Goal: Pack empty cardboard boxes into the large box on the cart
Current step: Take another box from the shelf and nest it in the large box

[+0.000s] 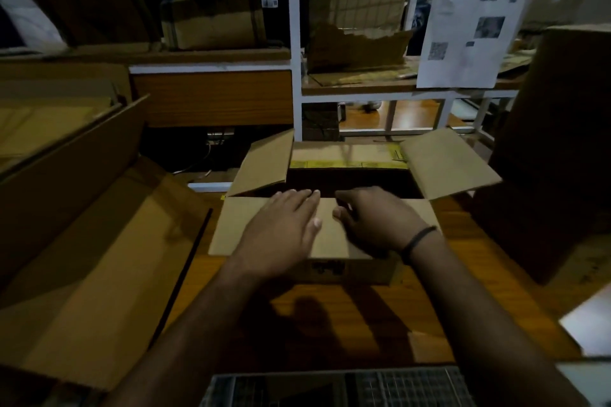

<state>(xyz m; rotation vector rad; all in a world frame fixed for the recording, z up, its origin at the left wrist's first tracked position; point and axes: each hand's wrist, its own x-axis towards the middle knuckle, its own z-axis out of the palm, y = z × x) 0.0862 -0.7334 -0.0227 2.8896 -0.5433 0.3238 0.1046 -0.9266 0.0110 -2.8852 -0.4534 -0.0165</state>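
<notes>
A small cardboard box (357, 155) sits on the wooden table in front of me, its side flaps and far flap standing open. My left hand (284, 231) lies flat, fingers together, on the near flap (231, 225), which is folded down over the opening. My right hand (370, 221) rests on the same flap beside it, fingers curled at the flap's edge; a dark band circles that wrist. A large open cardboard box (99, 261) lies at the left, its inside showing and nothing visible in it.
White metal shelving (294, 43) with cardboard boxes and torn sheets rises behind the table. A tall dark box (562, 149) stands at the right. Printed paper sheets (469, 26) hang from the shelf. A wire mesh surface (380, 387) shows at the bottom edge.
</notes>
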